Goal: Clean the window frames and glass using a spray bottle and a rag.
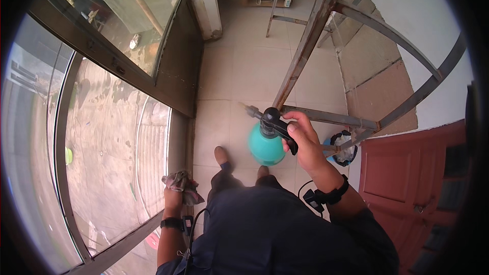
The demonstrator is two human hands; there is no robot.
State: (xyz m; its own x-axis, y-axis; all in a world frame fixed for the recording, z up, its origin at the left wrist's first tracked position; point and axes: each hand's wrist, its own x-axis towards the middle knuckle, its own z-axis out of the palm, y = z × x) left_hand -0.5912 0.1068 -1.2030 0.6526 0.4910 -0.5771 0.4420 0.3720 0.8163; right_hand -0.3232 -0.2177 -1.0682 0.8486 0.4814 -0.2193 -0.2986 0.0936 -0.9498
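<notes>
In the head view my right hand (305, 139) grips the black handle of a green pump spray bottle (267, 147) in front of me. The bottle's nozzle points to the upper left, toward the glass door. At the lower left, my left hand (173, 198) holds a crumpled, patterned cloth (184, 187) beside the door's edge. The cloth hides most of that hand's fingers. A framed glass door (114, 152) stands to my left. Both wrists wear black bands with small devices and cables.
A rusty metal frame (301, 57) rises at the right, over the tiled floor (248, 68). A lined waste bin (344, 149) stands near its foot. A red door (393, 172) is at the lower right. A low shelf (263, 0) stands at the far end.
</notes>
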